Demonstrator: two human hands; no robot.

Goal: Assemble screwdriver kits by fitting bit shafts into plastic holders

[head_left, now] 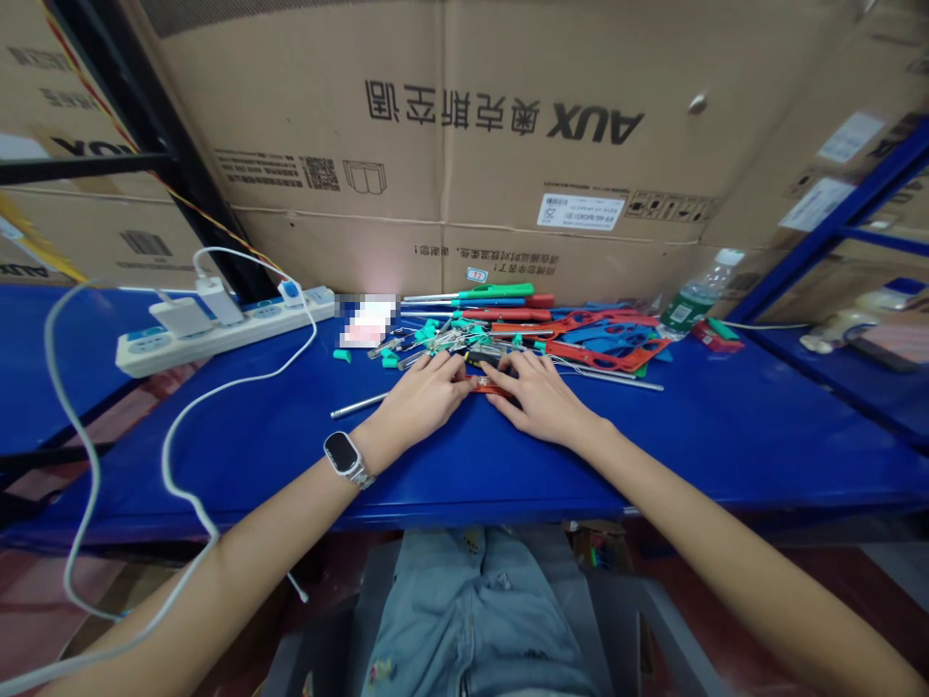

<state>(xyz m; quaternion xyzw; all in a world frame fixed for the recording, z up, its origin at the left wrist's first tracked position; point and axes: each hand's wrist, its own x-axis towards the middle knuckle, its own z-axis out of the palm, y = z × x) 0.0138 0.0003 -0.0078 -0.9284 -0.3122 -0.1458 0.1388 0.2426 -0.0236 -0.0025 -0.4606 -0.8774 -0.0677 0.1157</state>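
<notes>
At the middle of the blue table, my left hand and my right hand come together over a red stick-lighter handle. The fingers of both are bent and closed onto the handle, which they partly cover. A metal tube sticks out to the left from under my left hand; its join to the handle is hidden. Just beyond my fingertips lies a pile of small metal parts and green plastic pieces. Red handle shells and blue handle shells are heaped behind my right hand.
Lighters with green and red handles lie at the back against a large cardboard box. A white power strip with a trailing white cable is on the left. A green-labelled bottle leans at the right.
</notes>
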